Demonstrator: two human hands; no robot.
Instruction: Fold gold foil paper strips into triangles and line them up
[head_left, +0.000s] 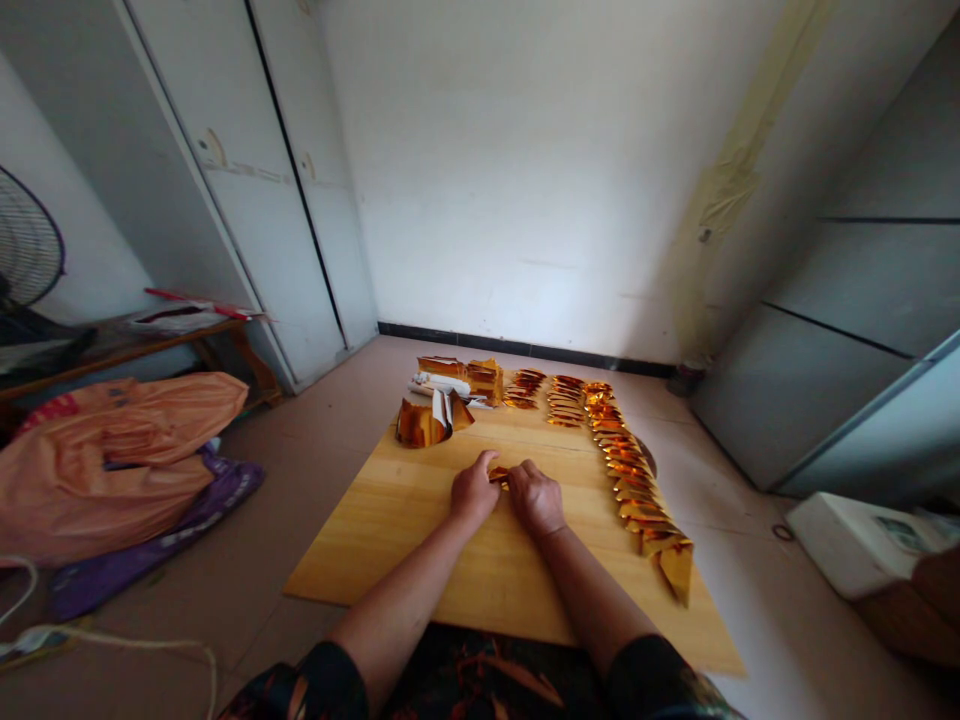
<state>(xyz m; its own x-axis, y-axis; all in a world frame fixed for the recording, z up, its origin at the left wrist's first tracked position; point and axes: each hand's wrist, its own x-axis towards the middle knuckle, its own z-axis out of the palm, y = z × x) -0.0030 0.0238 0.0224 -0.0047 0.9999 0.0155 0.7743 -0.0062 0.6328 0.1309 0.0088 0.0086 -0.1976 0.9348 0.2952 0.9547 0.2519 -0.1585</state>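
Note:
My left hand [475, 487] and my right hand [536, 497] are close together over the middle of the wooden board [375, 520]. Between them is a small piece of gold foil paper [501, 475], pinched from both sides and largely covered by my fingers. Beyond my left hand, a curled stack of gold foil sheets [421, 424] with white undersides rests on the board. A long overlapping row of folded gold foil pieces [630, 480] runs down the right side. Shorter rows of folded pieces [566, 402] lie along the far edge.
More foil sheets [486, 380] and a white bundle [439, 384] lie at the board's far left. On the floor to the left are an orange bag [127, 470] and a purple bag [165, 550]. A white box [862, 545] stands at right. Grey cabinets [247, 180] flank the wall.

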